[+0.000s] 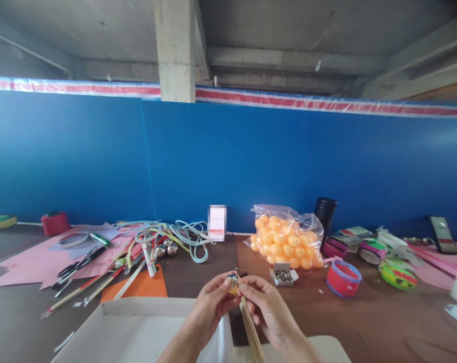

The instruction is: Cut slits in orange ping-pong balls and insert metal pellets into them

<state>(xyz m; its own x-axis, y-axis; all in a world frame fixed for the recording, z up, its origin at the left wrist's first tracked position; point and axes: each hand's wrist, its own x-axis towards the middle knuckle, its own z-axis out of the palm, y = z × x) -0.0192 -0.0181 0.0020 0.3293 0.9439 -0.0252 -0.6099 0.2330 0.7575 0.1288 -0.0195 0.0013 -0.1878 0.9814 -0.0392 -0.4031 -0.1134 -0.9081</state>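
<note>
Shiny small ball (233,283) pinched between the fingers of the left hand (218,297) and right hand (262,302), wooden stick (251,330) just below, open box of metal bits (284,277) beyond, bag of orange balls (285,242) behind it, scissors (77,266) on the desk (304,307) well to the left.

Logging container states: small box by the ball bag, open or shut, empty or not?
Open: the small box's flaps are spread, and small metallic pieces show inside, so not empty.
</note>
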